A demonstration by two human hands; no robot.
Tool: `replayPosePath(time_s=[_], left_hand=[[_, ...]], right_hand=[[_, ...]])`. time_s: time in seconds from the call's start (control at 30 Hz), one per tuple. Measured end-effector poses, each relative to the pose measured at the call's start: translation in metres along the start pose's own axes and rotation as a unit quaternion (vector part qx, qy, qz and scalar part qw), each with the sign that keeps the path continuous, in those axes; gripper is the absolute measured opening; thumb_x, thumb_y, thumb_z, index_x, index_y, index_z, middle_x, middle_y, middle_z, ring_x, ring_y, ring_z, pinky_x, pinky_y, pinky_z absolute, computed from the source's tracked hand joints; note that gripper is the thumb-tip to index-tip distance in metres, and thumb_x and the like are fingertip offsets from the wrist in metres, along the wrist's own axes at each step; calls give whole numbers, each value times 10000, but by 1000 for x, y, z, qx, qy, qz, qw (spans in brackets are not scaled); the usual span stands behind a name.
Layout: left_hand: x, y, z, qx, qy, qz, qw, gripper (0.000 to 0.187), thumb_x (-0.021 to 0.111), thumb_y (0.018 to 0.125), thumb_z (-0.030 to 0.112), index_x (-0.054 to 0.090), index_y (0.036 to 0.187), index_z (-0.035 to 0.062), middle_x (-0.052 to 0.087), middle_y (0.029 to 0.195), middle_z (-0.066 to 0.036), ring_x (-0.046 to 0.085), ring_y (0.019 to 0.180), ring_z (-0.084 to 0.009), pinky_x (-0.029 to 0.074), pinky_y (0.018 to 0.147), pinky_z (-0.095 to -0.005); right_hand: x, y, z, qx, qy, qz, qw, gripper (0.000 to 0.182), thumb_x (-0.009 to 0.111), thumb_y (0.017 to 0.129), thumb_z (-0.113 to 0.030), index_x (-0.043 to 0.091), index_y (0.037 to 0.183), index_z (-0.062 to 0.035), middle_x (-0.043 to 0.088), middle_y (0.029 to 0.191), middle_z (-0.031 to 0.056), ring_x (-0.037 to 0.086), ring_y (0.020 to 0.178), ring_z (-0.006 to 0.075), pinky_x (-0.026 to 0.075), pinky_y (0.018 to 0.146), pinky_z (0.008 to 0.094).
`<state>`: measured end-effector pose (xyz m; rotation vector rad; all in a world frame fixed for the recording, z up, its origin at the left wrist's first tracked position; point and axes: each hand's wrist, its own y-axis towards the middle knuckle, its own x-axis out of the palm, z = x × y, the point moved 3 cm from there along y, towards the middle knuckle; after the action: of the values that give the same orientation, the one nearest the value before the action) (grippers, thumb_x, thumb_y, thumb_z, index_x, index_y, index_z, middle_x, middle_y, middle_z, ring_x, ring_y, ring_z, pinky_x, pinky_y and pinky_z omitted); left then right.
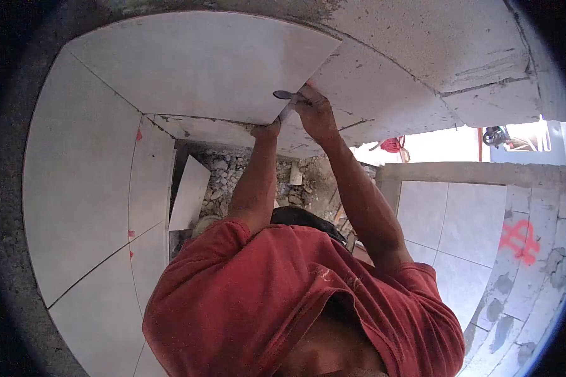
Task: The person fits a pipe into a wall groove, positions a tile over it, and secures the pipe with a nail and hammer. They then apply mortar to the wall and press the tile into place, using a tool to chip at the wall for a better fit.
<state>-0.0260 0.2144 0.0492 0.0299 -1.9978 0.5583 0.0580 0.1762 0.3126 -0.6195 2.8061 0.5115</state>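
A large pale wall tile (195, 66) covers the upper wall, its lower right corner between my hands. At the tile's bottom edge near that corner is my left hand (267, 130), its fingers mostly hidden. My right hand (316, 114) is closed around a small trowel (284, 95) at the tile's right edge. The tool's dark rounded end sticks out to the left of my fingers, and a pale blade-like part slants down toward the corner. Bare grey block wall (383, 78) continues to the right of the tile.
Tiles with red marks (85, 169) cover the left wall. Below lie rubble (223, 179) and a leaning tile piece (190, 193). On the right, a low block wall (516, 283) carries more tiles (453, 217) and red paint. A bright opening lies beyond it.
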Motion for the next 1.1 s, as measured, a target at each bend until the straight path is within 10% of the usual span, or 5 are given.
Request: replayPosePath(time_s=[0.2,0.4,0.47,0.8,1.1], left_hand=[[-18,6,0,7,-34,80,996,524,355,904,483,500,1236,104,506,1276,-109,478,1170,-305,428,950,-496],[-17,17,-2,-116,-87,-113,983,540,422,899,468,428,1288,94,439,1326,-117,384,1251,-285,378,1009,-472],[20,-9,-8,61,207,-224,950,554,449,900,459,389,1307,88,423,1322,-142,381,1251,-286,348,1035,-467],[21,-19,-9,-57,189,-66,978,507,464,905,418,405,1274,77,438,1277,-142,414,1184,-271,378,979,-447],[16,-33,-3,-73,249,-2,966,464,477,909,381,420,1245,66,452,1236,-143,444,1124,-258,404,929,-430]], right_hand=[[-5,-2,5,23,55,-18,998,299,516,768,71,579,1055,18,537,884,12,496,813,102,423,778,251],[1,-11,2,-10,42,64,997,286,580,813,-14,571,1097,23,583,1009,46,542,931,128,432,845,260],[4,-19,2,19,40,78,996,295,601,817,-46,571,1104,19,595,1023,62,561,938,141,444,849,272],[19,-16,-9,-6,-58,192,980,299,659,761,-149,593,1008,5,633,871,186,642,773,313,507,701,348],[24,-16,-5,-61,-82,287,952,184,675,711,-82,617,875,-23,626,754,140,639,673,263,497,623,328]])
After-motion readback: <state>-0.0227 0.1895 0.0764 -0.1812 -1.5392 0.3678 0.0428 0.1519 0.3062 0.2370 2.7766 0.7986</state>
